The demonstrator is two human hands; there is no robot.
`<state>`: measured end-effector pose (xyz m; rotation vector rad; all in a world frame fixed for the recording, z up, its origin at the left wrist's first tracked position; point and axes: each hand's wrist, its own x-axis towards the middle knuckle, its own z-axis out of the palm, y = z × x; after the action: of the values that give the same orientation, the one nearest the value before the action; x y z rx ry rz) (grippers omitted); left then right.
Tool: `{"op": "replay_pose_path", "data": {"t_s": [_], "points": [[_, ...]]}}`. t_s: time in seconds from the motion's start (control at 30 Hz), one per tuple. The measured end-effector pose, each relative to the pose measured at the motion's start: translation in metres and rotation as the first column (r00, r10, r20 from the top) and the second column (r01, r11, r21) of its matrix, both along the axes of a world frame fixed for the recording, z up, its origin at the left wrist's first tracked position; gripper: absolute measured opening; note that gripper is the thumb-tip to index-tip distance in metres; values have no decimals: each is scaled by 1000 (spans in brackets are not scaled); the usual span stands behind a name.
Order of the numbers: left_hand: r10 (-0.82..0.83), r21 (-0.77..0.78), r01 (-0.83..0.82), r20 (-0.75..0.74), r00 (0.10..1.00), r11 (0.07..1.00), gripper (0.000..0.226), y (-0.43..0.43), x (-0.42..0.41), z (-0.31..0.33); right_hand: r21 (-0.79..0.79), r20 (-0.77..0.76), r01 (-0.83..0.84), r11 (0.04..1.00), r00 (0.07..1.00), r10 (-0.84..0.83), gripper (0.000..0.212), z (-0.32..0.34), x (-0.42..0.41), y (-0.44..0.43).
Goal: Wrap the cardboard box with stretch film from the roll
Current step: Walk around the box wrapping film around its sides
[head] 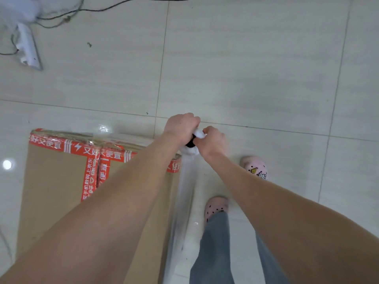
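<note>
1. The cardboard box [61, 181] stood on the tiled floor [246, 68] at lower left, its top sealed with red tape [90, 173] printed in white.
2. The left hand [181, 127] and the right hand [214, 143] met just beyond the box's far right corner, both gripping the roll [191, 150].
3. The fingers of each hand were curled tightly round the roll, which was mostly hidden; only a white end and a dark core showed between them.
4. Stretch film [184, 193] ran from the roll down along the box's right side, and glossy film also lay over its far edge.
5. Pink clogs [255, 168] and jeans [215, 249] stood right of the box.
6. A white device [27, 48] and black cables [106, 9] lay at upper left.
</note>
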<state>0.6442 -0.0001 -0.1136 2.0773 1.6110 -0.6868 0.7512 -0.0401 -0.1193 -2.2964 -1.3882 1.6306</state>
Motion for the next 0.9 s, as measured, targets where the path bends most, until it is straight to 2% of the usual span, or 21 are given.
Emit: {"op": "replay_pose_path", "data": {"t_s": [0.07, 0.13, 0.23, 0.33, 0.4, 0.43, 0.6, 0.67, 0.73, 0.9], "points": [[123, -1, -124, -28, 992, 992, 18, -1, -7, 0, 48, 17, -89, 995, 996, 88, 27, 3, -1, 10], [321, 7, -321, -26, 947, 947, 18, -3, -15, 1, 100, -3, -130, 987, 991, 131, 27, 5, -6, 20], [602, 18, -603, 12, 798, 798, 18, -3, -27, 4, 97, -79, -57, 994, 995, 65, 38, 5, -15, 30], [813, -37, -812, 10, 582, 582, 31, -1, -41, 7, -28, -93, -44, 999, 995, 42, 43, 5, -27, 37], [886, -83, -883, -18, 464, 461, 39, -3, -48, 7, -55, -112, -74, 996, 991, 68, 39, 4, -33, 43], [889, -96, -888, -46, 455, 450, 40, -4, -50, 7, -65, -110, -86, 994, 991, 79, 37, 5, -36, 46], [857, -109, -865, -118, 501, 490, 37, -1, -50, 14, -126, -82, -123, 984, 990, 113, 32, 9, -47, 58], [813, -94, -822, -125, 569, 561, 31, 1, -49, 17, -126, -66, -140, 982, 989, 133, 32, 9, -50, 59], [756, -81, -760, -73, 650, 645, 31, 0, -50, 18, -125, -55, -166, 978, 986, 160, 29, 8, -54, 59], [616, -59, -613, 38, 787, 788, 46, 4, -59, 16, -161, -70, -181, 970, 983, 172, 33, 4, -68, 62]]}}
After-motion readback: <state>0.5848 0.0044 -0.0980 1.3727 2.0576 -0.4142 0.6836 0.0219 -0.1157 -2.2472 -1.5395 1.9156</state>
